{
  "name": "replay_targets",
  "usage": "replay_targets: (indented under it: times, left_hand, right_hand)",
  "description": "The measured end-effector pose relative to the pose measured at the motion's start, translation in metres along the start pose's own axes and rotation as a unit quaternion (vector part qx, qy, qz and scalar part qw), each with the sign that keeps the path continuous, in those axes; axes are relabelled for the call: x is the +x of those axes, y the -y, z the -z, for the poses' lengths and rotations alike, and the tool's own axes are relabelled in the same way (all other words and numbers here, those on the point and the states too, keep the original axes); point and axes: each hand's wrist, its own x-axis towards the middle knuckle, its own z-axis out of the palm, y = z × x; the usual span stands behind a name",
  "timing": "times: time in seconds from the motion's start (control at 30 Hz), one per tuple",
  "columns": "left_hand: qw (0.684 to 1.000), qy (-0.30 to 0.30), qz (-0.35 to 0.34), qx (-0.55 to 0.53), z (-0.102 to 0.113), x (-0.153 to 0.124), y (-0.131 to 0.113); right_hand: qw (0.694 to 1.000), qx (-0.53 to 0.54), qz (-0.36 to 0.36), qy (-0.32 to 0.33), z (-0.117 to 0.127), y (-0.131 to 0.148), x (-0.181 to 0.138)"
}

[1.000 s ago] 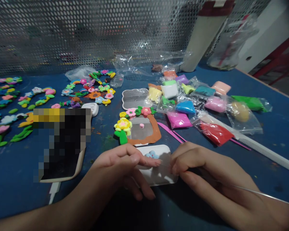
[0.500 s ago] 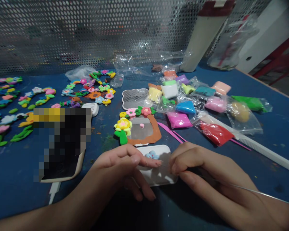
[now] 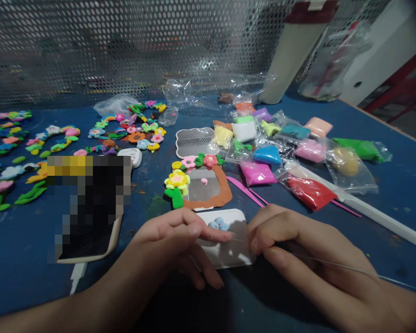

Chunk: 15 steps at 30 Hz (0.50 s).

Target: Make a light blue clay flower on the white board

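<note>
I'm pinching a thin wire [image 3: 350,269] between the thumb and fingers of my right hand [image 3: 298,245], its near end pointing across at a small blue clay flower [image 3: 219,224]. The wire's tip is too fine to see, so I can't tell whether it's touching the flower. My left hand [image 3: 169,238] is lying mostly open, with its fingers stretched out over a white rounded plate [image 3: 229,252] and not closing on anything. The flower is sitting on that plate, right beside my left fingertips. Status, going by the table: lots of finished-looking clay flowers and rainbow pieces [image 3: 52,138] are lying out to the left on the blue work table [image 3: 27,245]. Just past my hands, a brown clay frame [image 3: 213,196] is carrying a yellow clay sunflower [image 3: 176,181] and pink flowers along its left and top sides, while its right side is staying bare. Left over: bagged clay is sitting to the right, including pink [image 3: 257,173], blue [image 3: 266,155] and red [image 3: 310,193] packets, some of them looking opened. A white comb [image 3: 377,215] and a pink plastic tool [image 3: 241,188] are lying among them. A phone [image 3: 90,208] is sitting to my left, blurred out.
</note>
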Motion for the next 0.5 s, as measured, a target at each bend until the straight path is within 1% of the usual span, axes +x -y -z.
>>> replay_targets:
  times: [0.5]
  left_hand:
    - [1.0, -0.002, -0.002, -0.005, -0.0013, 0.0013, 0.0002]
  right_hand:
    - [1.0, 0.002, 0.0, 0.005, -0.0003, -0.0008, -0.0016]
